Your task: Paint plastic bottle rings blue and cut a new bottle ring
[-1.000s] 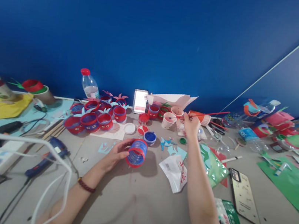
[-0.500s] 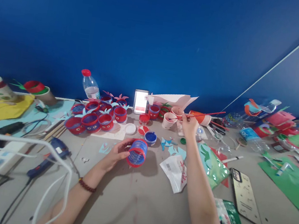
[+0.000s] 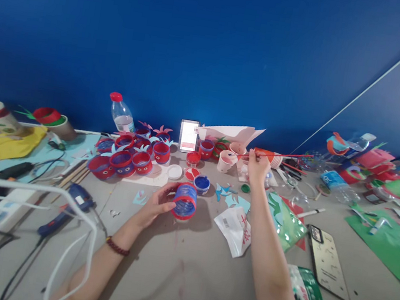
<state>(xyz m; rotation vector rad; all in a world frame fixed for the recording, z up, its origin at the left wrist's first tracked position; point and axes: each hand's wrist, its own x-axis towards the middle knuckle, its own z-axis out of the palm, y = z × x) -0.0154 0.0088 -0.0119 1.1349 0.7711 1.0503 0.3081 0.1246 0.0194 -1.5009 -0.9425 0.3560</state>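
Note:
My left hand [image 3: 157,206] grips the side of a blue-painted cup [image 3: 184,202] with red rims, tilted so that its open end faces me. In my right hand [image 3: 258,166] is a thin red paintbrush [image 3: 289,156], pinched near the paper cups. Its tip reaches toward the front paper cup [image 3: 227,161]; whether it is inside the cup I cannot tell. Just behind the held cup sit a pot of blue paint [image 3: 201,184] and a pot of red paint [image 3: 193,158]. Finished-looking red and blue cups with eyes [image 3: 121,163] stand in a cluster at the left.
A clear bottle [image 3: 120,114] stands at the back. Left lie a blue glue gun [image 3: 67,213] and white cables [image 3: 91,234]. On the right are a white packet [image 3: 233,230], a phone [image 3: 329,262], green paper [image 3: 388,248] and stacked orange cups [image 3: 277,160].
My right hand has shifted slightly right with the paintbrush, now held more level. The cup in my left hand has tipped and risen a little.

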